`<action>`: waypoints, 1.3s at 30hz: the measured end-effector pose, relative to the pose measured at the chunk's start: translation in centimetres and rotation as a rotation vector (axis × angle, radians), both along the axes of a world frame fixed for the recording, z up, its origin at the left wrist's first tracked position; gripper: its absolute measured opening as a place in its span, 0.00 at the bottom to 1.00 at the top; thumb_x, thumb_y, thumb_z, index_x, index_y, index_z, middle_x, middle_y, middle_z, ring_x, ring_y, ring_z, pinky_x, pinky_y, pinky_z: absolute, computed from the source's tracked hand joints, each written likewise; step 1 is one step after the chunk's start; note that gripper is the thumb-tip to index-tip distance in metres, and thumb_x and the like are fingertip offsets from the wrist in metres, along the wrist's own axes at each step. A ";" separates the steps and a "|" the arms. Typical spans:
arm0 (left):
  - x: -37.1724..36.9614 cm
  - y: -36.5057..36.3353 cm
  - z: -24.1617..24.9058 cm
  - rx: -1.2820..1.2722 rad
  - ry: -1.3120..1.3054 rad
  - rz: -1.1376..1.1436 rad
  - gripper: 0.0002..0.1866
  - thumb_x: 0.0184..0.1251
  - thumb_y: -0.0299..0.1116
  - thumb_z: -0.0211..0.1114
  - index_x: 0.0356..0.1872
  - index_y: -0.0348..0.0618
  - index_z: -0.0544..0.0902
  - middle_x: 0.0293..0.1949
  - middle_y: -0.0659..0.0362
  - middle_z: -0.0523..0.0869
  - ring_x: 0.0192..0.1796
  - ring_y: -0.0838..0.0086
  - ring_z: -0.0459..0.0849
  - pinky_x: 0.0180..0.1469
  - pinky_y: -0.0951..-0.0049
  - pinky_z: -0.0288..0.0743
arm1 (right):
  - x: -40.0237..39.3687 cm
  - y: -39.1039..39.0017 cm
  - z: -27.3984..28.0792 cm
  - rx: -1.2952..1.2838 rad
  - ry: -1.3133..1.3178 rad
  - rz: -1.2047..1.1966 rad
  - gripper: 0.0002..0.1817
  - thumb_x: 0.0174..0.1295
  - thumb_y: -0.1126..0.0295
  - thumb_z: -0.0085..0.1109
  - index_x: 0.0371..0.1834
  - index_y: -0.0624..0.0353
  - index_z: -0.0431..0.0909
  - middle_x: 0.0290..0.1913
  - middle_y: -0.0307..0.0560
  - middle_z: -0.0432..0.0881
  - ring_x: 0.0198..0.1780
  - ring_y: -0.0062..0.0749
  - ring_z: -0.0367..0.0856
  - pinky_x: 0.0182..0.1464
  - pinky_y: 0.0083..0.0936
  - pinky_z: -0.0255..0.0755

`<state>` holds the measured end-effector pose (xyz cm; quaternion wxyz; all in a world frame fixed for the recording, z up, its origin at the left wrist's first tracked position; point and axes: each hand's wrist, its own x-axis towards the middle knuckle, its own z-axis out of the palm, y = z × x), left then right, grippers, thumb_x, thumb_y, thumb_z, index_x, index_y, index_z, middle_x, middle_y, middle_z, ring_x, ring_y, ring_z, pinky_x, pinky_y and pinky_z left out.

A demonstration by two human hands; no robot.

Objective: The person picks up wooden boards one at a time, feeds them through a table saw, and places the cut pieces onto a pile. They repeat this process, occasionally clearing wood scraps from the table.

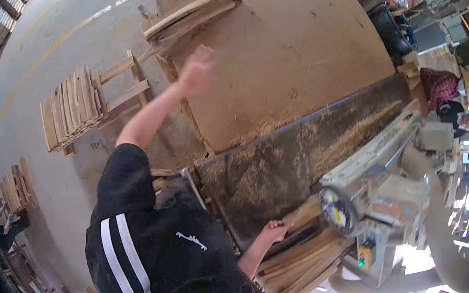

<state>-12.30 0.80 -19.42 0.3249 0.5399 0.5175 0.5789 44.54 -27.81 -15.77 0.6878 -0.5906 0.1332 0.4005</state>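
Observation:
My right hand (pixel 275 232) is closed on the near end of a wooden board (pixel 303 212), its far end reaching under the wheel side of a woodworking machine (pixel 389 200). Below that hand lies a stack of long wooden boards (pixel 307 267). My left hand (pixel 198 72) is stretched out over the near-left side of a large tan, dust-covered surface (pixel 292 54). Motion smears its fingers, and no object shows in it. Nearest to it is a small pile of long boards (pixel 195 16).
A dark machine bed (pixel 266 174) strewn with sawdust runs diagonally ahead. Slats lie on a wooden rack (pixel 75 106) at left. A thick hose (pixel 452 232) bends around the machine. A black bin (pixel 392 31) stands at the back. Other people (pixel 0 220) are at far left and far right.

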 end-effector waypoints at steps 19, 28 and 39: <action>-10.0 8.6 10.3 -0.663 1.046 0.636 0.74 0.30 0.76 0.81 0.78 0.38 0.63 0.73 0.44 0.71 0.76 0.52 0.69 0.77 0.47 0.62 | -0.7 4.7 0.8 -0.411 -0.713 0.238 0.28 0.74 0.42 0.58 0.28 0.56 0.72 0.18 0.38 0.70 0.15 0.21 0.62 0.16 0.22 0.52; 3.1 -1.0 9.0 -0.581 0.912 0.564 0.32 0.68 0.50 0.69 0.66 0.41 0.77 0.74 0.50 0.70 0.76 0.51 0.66 0.72 0.50 0.66 | -2.5 2.8 3.0 0.010 -0.427 0.235 0.14 0.77 0.58 0.59 0.42 0.58 0.82 0.33 0.41 0.83 0.28 0.23 0.75 0.27 0.27 0.67; 19.0 -19.5 15.2 -0.698 -0.560 -0.565 0.39 0.81 0.66 0.44 0.61 0.39 0.84 0.43 0.57 0.89 0.37 0.72 0.87 0.39 0.68 0.82 | -18.3 -11.9 13.3 0.157 -0.620 1.057 0.25 0.79 0.64 0.55 0.77 0.57 0.68 0.56 0.47 0.87 0.48 0.20 0.83 0.44 0.18 0.75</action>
